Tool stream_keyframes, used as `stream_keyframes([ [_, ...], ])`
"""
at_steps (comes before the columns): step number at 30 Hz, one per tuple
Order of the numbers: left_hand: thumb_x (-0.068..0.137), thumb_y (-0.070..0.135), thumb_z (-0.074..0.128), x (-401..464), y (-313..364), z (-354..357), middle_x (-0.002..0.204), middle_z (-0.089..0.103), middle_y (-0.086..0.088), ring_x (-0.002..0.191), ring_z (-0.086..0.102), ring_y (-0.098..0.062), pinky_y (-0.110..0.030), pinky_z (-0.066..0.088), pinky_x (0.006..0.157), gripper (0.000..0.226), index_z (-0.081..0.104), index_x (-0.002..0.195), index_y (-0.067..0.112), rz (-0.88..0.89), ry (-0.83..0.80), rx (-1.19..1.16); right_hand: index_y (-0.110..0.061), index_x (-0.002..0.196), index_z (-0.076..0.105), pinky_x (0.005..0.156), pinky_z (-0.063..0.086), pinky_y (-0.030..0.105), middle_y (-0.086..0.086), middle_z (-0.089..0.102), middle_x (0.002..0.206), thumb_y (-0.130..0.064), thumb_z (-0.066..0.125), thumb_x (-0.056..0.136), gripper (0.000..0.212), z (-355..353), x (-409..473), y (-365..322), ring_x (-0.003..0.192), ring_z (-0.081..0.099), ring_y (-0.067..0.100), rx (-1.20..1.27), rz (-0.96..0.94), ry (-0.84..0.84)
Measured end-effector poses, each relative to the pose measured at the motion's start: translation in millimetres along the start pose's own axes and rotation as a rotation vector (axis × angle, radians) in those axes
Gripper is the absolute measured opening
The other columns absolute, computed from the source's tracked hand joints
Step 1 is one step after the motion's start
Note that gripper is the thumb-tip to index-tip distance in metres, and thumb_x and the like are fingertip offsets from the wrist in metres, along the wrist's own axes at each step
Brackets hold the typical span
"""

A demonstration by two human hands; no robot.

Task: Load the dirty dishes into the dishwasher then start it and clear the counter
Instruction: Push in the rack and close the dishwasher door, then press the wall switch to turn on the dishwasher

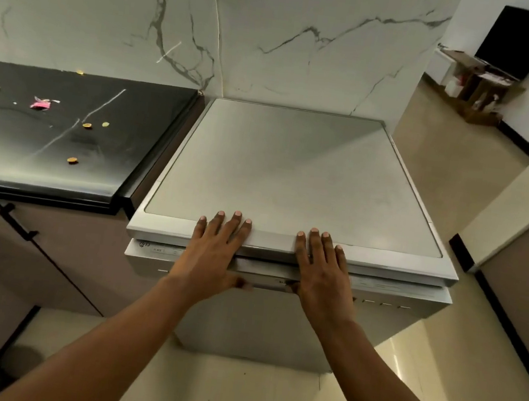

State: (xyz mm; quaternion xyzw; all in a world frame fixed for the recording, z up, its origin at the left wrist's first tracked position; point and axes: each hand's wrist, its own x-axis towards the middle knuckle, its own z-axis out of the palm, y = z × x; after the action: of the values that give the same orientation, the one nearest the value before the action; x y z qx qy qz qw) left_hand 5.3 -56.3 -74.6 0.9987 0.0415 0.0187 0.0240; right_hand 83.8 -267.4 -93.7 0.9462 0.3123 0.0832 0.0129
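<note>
— What does each grip have hold of?

— Nothing is clasped. The left hand (217, 248) and the right hand (321, 267) both lie flat, fingers straight and slightly spread, over the front edge of the dishwasher (299, 178). The fingertips rest on its grey top; the palms hang down over the front lip. The thumbs reach toward the dark slot under the lip, but I can't tell if they hook into it.

— And where does the dishwasher stand?

— Directly in front of the person, against the marbled wall (309, 39), just beside the right end of the black tabletop (63, 142). Its door looks closed, with a strip of controls (389, 287) below the lip.

— Anything on the tabletop?

— Scattered scraps: a pink wrapper (40, 104), small yellow bits (86, 125) and pale crumbs near the left edge.
</note>
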Motion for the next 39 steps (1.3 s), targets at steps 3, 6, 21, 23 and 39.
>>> stream_keyframes([
  [3, 0.087, 0.052, 0.06, 2.8, 3.5, 5.3, 0.162, -0.004, -0.007, 0.148, -0.001, -0.035, -0.053, 0.005, 0.12, 0.1, -0.007, 0.154, 0.021, -0.019, 0.024, 0.089, -0.009, 0.143, 0.042, 0.107, 0.04, 0.052, 0.02, 0.044, 0.143, -0.03, 0.085, 0.07, 0.087, -1.0, 5.0, -5.1, 0.133, 0.042, 0.04, -0.027, 0.044, 0.031],
  [6, 0.088, 0.039, 0.066, 4.6, 9.0, 11.1, 0.16, 0.015, -0.01, 0.145, 0.015, -0.039, -0.057, 0.014, 0.117, 0.089, 0.011, 0.154, 0.017, -0.056, 0.095, 0.096, -0.009, 0.139, 0.045, 0.104, 0.042, 0.051, 0.02, 0.046, 0.14, -0.029, 0.082, 0.074, 0.077, -0.2, 8.6, -8.7, 0.13, 0.045, 0.039, -0.061, 0.055, 0.043],
  [21, 0.08, 0.031, 0.075, 12.5, 17.0, 11.0, 0.148, 0.038, -0.018, 0.133, 0.039, -0.045, -0.061, 0.036, 0.105, 0.076, 0.037, 0.142, 0.008, -0.109, 0.112, 0.233, -0.002, 0.129, 0.052, 0.09, 0.052, 0.045, 0.014, 0.057, 0.122, -0.016, 0.084, 0.069, 0.069, -9.4, 21.4, -11.3, 0.112, 0.056, 0.034, 0.0, 0.114, 0.054],
  [23, 0.087, 0.033, 0.067, 13.8, 19.9, 2.2, 0.154, 0.025, -0.016, 0.14, 0.027, -0.043, -0.059, 0.027, 0.111, 0.076, 0.026, 0.146, 0.01, -0.11, 0.052, 0.173, -0.004, 0.131, 0.05, 0.092, 0.05, 0.041, 0.01, 0.055, 0.123, -0.026, 0.086, 0.067, 0.077, -23.0, 21.1, -10.6, 0.112, 0.054, 0.03, 0.063, 0.099, -0.012],
  [39, 0.095, 0.027, 0.054, 15.4, 5.7, -58.6, 0.129, 0.042, -0.006, 0.119, 0.04, -0.027, -0.043, 0.043, 0.098, 0.037, 0.049, 0.128, 0.013, -0.033, -0.141, -0.131, -0.022, 0.108, 0.063, 0.083, 0.042, 0.026, -0.001, 0.063, 0.116, -0.026, 0.043, 0.097, 0.024, -81.6, 45.3, 2.2, 0.108, 0.059, 0.02, 0.187, 0.112, -0.273],
])
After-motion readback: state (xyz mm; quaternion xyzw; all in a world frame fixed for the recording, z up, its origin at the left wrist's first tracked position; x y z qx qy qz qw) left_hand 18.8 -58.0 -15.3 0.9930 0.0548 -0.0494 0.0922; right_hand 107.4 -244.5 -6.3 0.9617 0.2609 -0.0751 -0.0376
